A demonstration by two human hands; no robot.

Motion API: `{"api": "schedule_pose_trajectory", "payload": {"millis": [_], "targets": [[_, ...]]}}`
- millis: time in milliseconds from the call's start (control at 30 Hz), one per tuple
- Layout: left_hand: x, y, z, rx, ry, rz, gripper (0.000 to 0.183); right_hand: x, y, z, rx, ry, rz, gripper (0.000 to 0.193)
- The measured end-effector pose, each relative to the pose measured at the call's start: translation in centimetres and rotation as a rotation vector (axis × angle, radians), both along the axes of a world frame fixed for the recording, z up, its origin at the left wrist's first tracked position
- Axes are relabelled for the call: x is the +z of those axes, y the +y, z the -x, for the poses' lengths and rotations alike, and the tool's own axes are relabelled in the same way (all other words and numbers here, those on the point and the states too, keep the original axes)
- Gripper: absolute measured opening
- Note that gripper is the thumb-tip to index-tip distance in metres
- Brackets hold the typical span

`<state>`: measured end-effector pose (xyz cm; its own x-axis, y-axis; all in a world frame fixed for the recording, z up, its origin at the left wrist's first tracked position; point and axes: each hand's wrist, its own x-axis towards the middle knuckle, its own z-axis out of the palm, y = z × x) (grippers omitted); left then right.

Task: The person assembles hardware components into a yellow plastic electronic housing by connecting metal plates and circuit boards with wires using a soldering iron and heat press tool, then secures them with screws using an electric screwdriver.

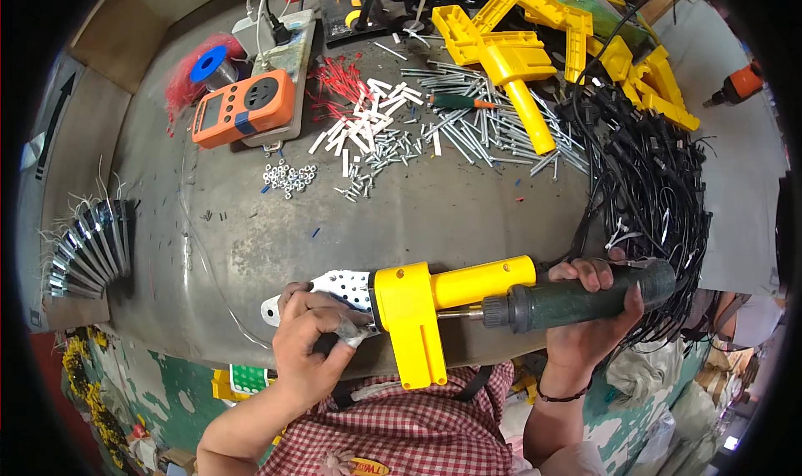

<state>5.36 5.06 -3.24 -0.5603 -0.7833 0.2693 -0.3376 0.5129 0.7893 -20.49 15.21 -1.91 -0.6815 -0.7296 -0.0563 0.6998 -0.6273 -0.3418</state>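
Note:
My right hand (591, 330) is wrapped round a dark green electric screwdriver (547, 307), lying level and pointing left. Its thin metal bit reaches into the side of a yellow plastic housing (408, 321) with a round yellow handle (489, 281). On the housing's left side sits a silver perforated metal plate (344, 284) with a rounded end. My left hand (307, 334) is closed on this plate beside the housing, fingers bent over it. A whitish covering shows on one fingertip. Where the bit's tip meets the housing is hidden.
Loose screws (476, 125), white tubes (368, 117), red pieces (338, 83) and nuts (288, 178) lie across the bench (401, 217). An orange meter (242, 108) stands at the back left, more yellow housings (501, 54) at the back right. Black cables (643, 175) heap at right; metal plates (92, 246) lie left.

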Motion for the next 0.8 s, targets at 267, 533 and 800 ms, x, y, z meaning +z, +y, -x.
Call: {"api": "schedule_pose_trajectory", "payload": {"millis": [267, 533, 800], "targets": [[-0.3, 0.1, 0.5, 0.000, 0.086, -0.049, 0.018, -0.2, -0.3, -0.2, 0.026, 0.049, 0.094, 0.036], [-0.1, -0.1, 0.3, 0.067, -0.006, 0.139, 0.022, 0.4, -0.8, -1.2, 0.017, 0.075, -0.022, 0.035], [0.2, -0.2, 0.2, -0.020, -0.028, 0.132, 0.021, 0.7, -1.0, -1.5, -0.074, 0.125, -0.111, 0.036]]}}
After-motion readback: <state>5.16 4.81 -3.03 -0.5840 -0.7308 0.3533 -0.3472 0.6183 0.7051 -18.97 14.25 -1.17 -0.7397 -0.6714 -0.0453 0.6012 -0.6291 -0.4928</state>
